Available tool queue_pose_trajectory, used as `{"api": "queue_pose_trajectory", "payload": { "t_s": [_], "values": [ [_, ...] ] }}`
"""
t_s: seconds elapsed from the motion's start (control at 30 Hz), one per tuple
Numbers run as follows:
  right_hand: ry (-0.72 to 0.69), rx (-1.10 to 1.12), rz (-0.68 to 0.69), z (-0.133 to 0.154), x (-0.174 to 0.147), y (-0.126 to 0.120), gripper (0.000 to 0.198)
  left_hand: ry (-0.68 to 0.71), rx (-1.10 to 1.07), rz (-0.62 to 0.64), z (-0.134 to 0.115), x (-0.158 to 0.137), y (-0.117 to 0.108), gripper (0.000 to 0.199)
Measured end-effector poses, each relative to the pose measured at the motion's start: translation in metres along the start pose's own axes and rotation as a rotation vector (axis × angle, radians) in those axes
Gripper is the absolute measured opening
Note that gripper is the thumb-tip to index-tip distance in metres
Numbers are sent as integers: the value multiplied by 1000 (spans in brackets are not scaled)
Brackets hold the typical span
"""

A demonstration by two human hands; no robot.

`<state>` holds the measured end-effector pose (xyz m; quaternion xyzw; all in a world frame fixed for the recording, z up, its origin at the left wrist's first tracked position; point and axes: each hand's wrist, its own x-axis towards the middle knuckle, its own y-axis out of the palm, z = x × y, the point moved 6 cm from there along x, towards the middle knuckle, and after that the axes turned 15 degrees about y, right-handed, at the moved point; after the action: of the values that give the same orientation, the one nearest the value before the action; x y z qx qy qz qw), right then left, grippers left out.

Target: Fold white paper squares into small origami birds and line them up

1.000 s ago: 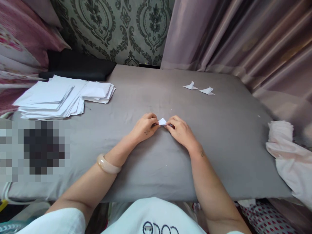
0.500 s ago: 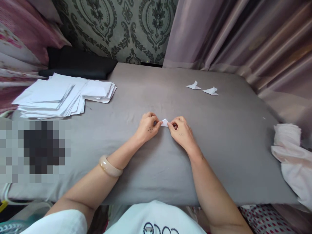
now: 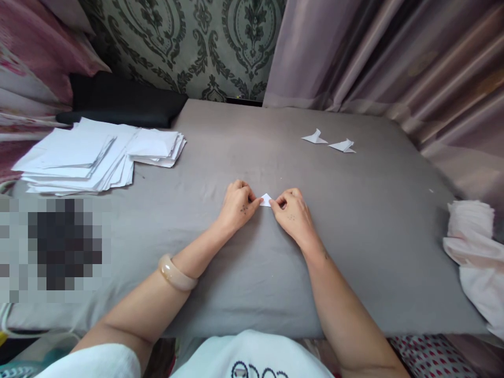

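Between my two hands is a small folded piece of white paper [image 3: 266, 199], its point facing away from me. My left hand [image 3: 239, 203] pinches its left corner between thumb and fingers. The right corner is gripped the same way by my right hand [image 3: 293, 211]. Both hands are low over the grey cloth [image 3: 252, 273], and my fingertips hide the paper's ends. Farther off to the right lie two folded paper birds, one bird [image 3: 315, 137] left of the other bird [image 3: 343, 145].
Stacks of white paper [image 3: 74, 152] lie at the left, with a smaller pile [image 3: 155, 144] beside them. Behind is a black cloth-like item [image 3: 122, 100]. A white bundled cloth [image 3: 472, 241] sits at the right edge. Curtains [image 3: 334, 52] hang along the back right.
Both hands keep their pinch on the folded paper and have hardly moved. The view has shifted very slightly.
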<state>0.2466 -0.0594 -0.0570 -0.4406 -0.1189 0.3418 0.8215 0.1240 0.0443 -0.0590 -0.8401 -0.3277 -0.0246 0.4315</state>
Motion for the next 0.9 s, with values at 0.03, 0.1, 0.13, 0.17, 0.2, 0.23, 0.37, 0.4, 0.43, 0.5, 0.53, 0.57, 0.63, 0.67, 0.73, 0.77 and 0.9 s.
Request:
{"api": "queue_pose_trajectory", "payload": {
  "t_s": [0.03,0.1,0.13,0.17,0.2,0.23,0.37,0.4,0.43,0.5,0.53,0.57,0.63,0.67,0.73,0.77,0.9],
  "values": [
    [0,1,3,0,0,0,19,2,7,-1,1,0,0,16],
    [-4,2,10,-1,0,0,20,13,29,-2,1,-2,-1,16],
    [-5,2,12,-1,0,0,20,23,43,-1,2,-3,-1,16],
    [-5,2,12,-2,0,-1,20,32,58,0,2,-3,-1,16],
    [-3,2,12,-3,0,-1,20,41,73,2,3,-4,-1,15],
    [0,4,13,-4,0,-2,21,45,85,4,3,-5,-1,15],
    [3,51,33,-10,3,-4,20,14,82,24,6,-7,-2,12],
    [4,67,42,-11,4,-5,19,0,70,35,7,-7,-2,11],
    [6,80,51,-13,5,-5,18,-14,57,45,7,-7,-2,10],
    [13,98,70,-15,7,-5,16,-36,33,60,7,-7,-4,8],
    [18,104,77,-16,8,-6,15,-42,28,66,7,-7,-4,7],
    [22,108,83,-17,8,-6,14,-44,27,70,6,-7,-5,6],
    [25,111,92,-18,9,-8,12,-17,36,80,4,-7,-5,5],
    [23,113,97,-18,10,-8,11,23,48,92,2,-6,-4,6],
    [9,118,105,-17,10,-9,9,154,85,133,-7,-5,-2,15],
    [-4,120,109,-16,10,-9,7,227,113,163,-12,-6,0,21],
    [-91,96,128,-5,3,-5,10,368,295,328,-34,-9,4,29]
  ]
}}
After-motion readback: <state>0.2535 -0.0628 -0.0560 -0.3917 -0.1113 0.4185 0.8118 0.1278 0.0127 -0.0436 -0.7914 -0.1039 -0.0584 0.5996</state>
